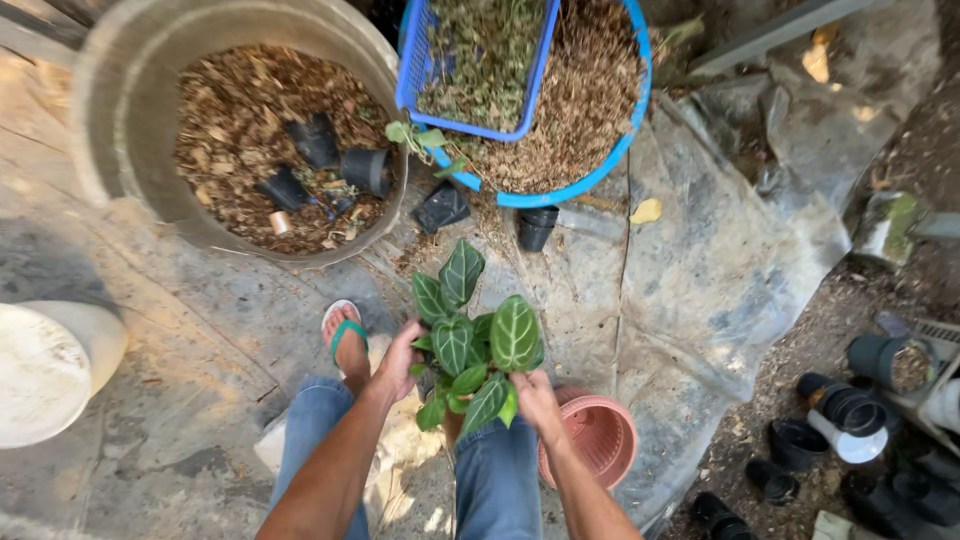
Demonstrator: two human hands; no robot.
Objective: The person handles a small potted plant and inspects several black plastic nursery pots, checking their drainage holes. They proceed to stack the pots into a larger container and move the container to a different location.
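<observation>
A small plant with broad, dark green, white-veined leaves [475, 350] sits between the two hands, above the knees in blue jeans. The left hand [400, 358] is curled against the plant's left side, fingers closed in under the foliage; the right hand [537, 398] presses in from the lower right. Whatever pot or root ball they clasp is hidden by the leaves, so I cannot tell how firm the hold is.

The likely risk is to the leaves: both hands sit tight against the stems, and a squeeze or twist could snap a stalk or tear a leaf. If the hidden base is loose, it could slip and drop soil onto the grey plastic sheet [700, 270] on the ground.

Just right of the right hand lies a ribbed pink plastic pot [598, 438]; a careless elbow could knock it. Far ahead of the hands stand a grey concrete ring filled with brown bark chips [120, 110] and a blue plastic basin of dry husk [590, 90].
</observation>
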